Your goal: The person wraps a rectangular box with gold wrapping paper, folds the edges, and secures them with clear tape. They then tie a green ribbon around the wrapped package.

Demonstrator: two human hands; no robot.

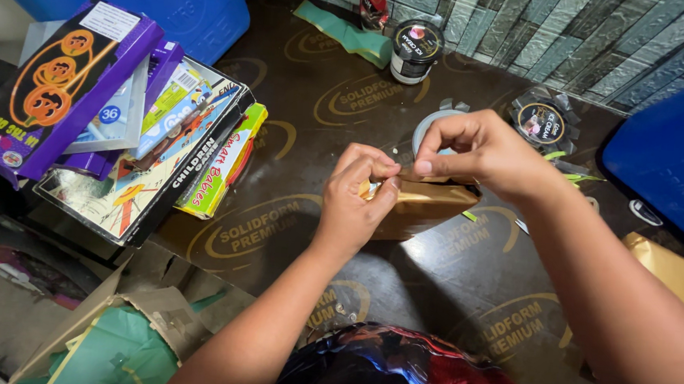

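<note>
A small box wrapped in gold paper (pixel 424 207) lies on the dark brown table (pixel 299 110) in the middle of the view. My left hand (pixel 357 197) pinches the paper at the box's near left end, thumb and fingers closed on a fold. My right hand (pixel 479 153) pinches the paper along the top edge of the box, fingers closed. A roll of clear tape (pixel 433 125) sits just behind my right hand, partly hidden by it.
A stack of coloured books and boxes (pixel 117 115) fills the left. Two small dark round tubs (pixel 415 52) (pixel 542 121) stand at the back. A green paper strip (pixel 344 32), blue plastic items (pixel 668 157), more gold paper (pixel 673 271) and an open carton (pixel 112 320) surround the spot.
</note>
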